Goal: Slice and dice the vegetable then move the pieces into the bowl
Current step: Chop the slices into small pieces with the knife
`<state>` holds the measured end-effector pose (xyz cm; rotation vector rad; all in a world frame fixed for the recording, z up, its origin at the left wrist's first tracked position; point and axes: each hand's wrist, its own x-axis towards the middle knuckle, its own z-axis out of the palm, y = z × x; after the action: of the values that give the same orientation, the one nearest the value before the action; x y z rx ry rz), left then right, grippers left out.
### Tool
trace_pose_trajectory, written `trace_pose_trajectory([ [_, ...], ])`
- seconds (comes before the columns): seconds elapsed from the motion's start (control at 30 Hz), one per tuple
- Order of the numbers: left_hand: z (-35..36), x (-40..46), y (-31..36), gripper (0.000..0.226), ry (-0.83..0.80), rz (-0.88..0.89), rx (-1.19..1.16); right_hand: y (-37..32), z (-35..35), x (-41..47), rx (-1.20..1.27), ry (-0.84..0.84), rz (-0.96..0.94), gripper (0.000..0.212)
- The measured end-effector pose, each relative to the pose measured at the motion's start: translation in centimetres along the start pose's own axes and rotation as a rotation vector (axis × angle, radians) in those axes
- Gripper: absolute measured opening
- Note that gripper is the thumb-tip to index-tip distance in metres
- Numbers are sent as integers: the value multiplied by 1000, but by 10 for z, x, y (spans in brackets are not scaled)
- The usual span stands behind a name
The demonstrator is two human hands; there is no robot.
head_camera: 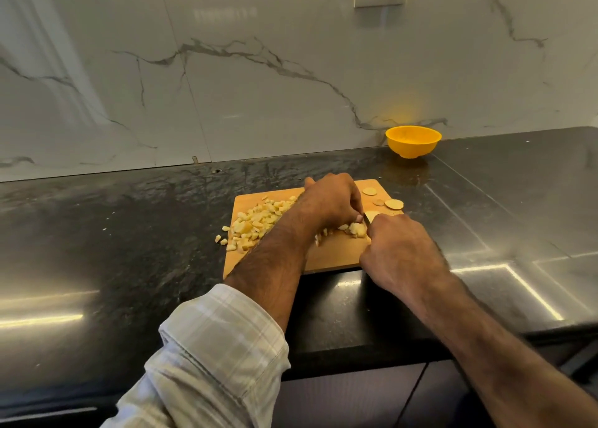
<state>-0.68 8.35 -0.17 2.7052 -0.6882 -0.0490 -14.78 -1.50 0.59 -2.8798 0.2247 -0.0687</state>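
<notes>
A wooden cutting board (336,253) lies near the front edge of the dark, glossy stone table (129,233), with bare room to its left and right. Pale diced vegetable pieces (255,223) are heaped on the board's left half, a few spilling over its left edge onto the table. Three round slices (393,204) lie flat at the far right corner. The left hand (333,201) pins a small clump with a narrow fingertip grip. The right hand (401,253) holds a knife (366,218) in a closed fist; the blade points away, mostly hidden. A yellow, smooth, round bowl (413,141) stands well beyond, against the marble wall.
</notes>
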Motion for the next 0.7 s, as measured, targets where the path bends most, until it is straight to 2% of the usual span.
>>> trace_pose_trajectory([
  [0.13,0,1,2,4,-16,11,21,17,-3,-15,18,-39,9,33],
  [0.2,1,1,2,8,-32,43,14,29,-9,-19,67,34,18,30],
  [0.27,2,0,2,26,-74,83,-15,38,-16,-18,82,87,36,26],
  [0.37,3,1,6,47,-137,139,-2,44,-19,-15,84,57,87,29],
  [0.47,4,6,6,44,-162,173,50,47,-11,-10,83,-3,86,37],
  [0.6,3,10,4,33,-178,171,57,48,-8,1,110,0,59,36],
  [0.7,2,8,4,28,-125,158,71,46,-10,9,130,-22,30,38],
])
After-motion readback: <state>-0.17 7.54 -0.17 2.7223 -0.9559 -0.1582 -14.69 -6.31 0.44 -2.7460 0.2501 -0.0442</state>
